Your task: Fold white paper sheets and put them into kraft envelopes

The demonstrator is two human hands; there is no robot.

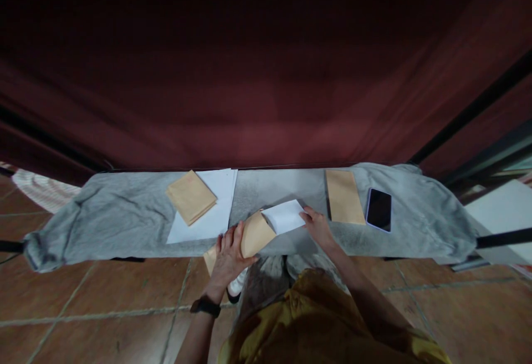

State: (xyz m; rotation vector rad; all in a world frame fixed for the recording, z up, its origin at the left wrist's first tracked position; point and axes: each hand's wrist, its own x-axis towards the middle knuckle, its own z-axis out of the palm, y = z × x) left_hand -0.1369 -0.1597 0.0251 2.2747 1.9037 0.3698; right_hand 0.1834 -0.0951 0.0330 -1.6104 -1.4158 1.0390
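A brown paper envelope [258, 234] lies slanted at the front edge of the cloth, its lower left end sticking out past that edge. My left hand [229, 253], with a dark band on its wrist, holds it from above. From the envelope's upper right end a folded white paper [286, 215] sticks out; the rest of the sheet is hidden inside. The fingers of my right hand [316, 224] pinch the paper's outer right end. To the left, several brown envelopes [191, 198] lie on white sheets [220, 186]. Another brown envelope [344, 196] lies right of my right hand.
A grey cloth [124, 209] covers the narrow table. A phone [379, 210] with a pale purple case lies at the right. Behind the table hangs a dark red curtain [266, 131]. Black poles [505, 239] stand at the sides, above a tiled floor [124, 286].
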